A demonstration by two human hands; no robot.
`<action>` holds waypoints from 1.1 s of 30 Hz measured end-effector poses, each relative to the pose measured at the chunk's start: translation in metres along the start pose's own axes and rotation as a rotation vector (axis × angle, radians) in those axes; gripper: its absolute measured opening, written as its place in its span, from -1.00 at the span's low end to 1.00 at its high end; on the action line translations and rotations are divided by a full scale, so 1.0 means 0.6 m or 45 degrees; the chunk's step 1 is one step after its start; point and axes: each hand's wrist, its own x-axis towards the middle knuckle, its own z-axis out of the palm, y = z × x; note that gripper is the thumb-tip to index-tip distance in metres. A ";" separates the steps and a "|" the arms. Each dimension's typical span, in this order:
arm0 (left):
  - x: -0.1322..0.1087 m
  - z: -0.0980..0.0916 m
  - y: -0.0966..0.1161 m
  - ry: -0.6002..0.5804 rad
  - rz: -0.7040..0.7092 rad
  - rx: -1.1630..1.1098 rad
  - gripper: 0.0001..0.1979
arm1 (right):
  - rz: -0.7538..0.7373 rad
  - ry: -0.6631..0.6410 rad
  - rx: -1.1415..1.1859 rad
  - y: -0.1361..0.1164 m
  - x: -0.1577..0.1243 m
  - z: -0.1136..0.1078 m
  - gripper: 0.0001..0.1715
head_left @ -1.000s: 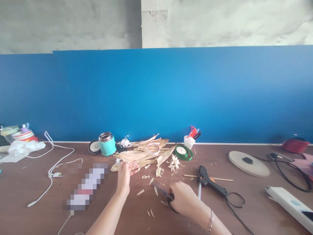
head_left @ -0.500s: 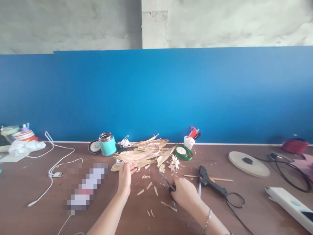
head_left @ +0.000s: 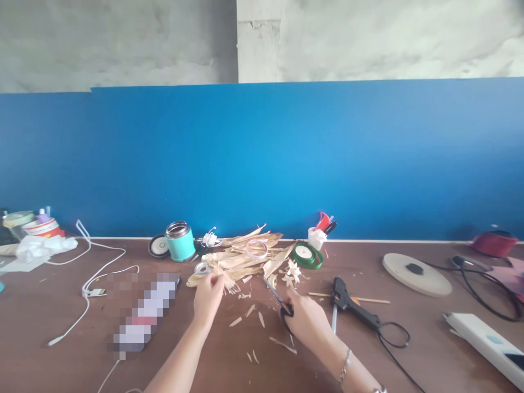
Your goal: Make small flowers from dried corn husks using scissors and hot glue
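Note:
My left hand (head_left: 208,300) is closed in a pinch at the front edge of a heap of dried corn husks (head_left: 241,259). A fringed strip of husk (head_left: 230,287) sticks out to the right of its fingertips; the gripped part is hidden. In my right hand (head_left: 307,316) is a pair of scissors (head_left: 275,293) with dark handles, its blades pointing up and left toward the heap. Cut husk slivers (head_left: 261,319) lie scattered between the hands. Pale husk flowers (head_left: 293,270) sit just beyond the scissors.
A tape roll (head_left: 257,249) rests on the husks. Green ribbon (head_left: 314,260), a cup of pens (head_left: 316,238) and a turquoise thermos (head_left: 180,243) stand behind. To the right are a glue gun (head_left: 354,305) and a round disc (head_left: 416,275). A blurred-out phone (head_left: 147,316) lies left.
My left hand has turned and its fingers, stretched out before, are now drawn into a pinch on a fringed husk strip. The scissors in my right hand have shifted slightly.

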 end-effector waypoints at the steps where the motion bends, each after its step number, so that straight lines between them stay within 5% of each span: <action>1: 0.000 -0.002 0.001 0.066 0.017 0.081 -0.88 | -0.001 -0.002 0.001 0.000 0.000 0.000 -0.83; 5: -0.005 -0.003 0.007 0.210 0.447 0.466 -0.62 | -0.002 0.010 -0.008 0.002 0.001 0.003 -0.82; 8: -0.011 0.009 0.005 -0.169 0.895 0.498 -0.66 | -0.011 0.015 -0.007 0.002 0.001 0.005 -0.78; 10: -0.017 0.020 0.003 -0.434 1.008 0.510 -0.65 | -0.012 0.012 0.006 0.001 0.000 0.005 -0.77; 17: -0.041 0.033 0.008 -0.614 1.037 0.692 -0.66 | 0.001 -0.005 0.030 -0.004 -0.003 0.001 -0.80; 33: -0.037 0.042 0.006 -0.350 0.821 0.785 -0.86 | -0.016 -0.014 0.019 -0.007 -0.001 0.003 -0.80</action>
